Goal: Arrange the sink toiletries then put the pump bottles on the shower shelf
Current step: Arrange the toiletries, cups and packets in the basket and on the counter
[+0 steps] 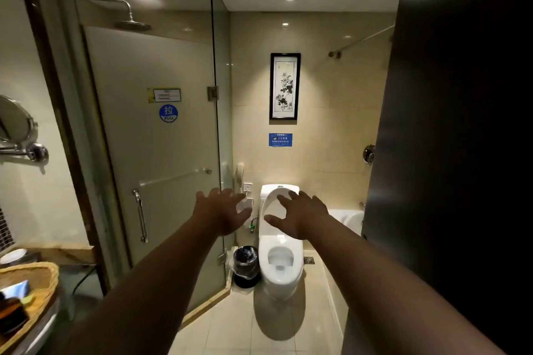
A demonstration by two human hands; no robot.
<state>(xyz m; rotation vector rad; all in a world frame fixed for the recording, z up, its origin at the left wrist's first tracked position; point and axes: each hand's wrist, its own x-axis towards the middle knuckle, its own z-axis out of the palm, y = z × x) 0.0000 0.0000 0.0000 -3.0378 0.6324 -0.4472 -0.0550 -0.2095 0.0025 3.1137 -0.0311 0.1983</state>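
Note:
Both arms reach forward into a small bathroom. My left hand (223, 212) and my right hand (298, 215) are held out at chest height, fingers spread, holding nothing. At the lower left edge a woven wicker basket (43, 288) sits on the sink counter, with a dark amber bottle (11, 311) and small packets inside. The frosted glass shower door (155, 153) is closed, a vertical metal handle (140, 215) on it. No shower shelf is visible behind the frosted glass.
A white toilet (281, 256) with its lid up stands ahead, a black bin (245, 266) to its left. A bathtub rim (349, 217) shows at the right. A dark door panel (450, 124) fills the right side. A round mirror (16, 124) hangs at left.

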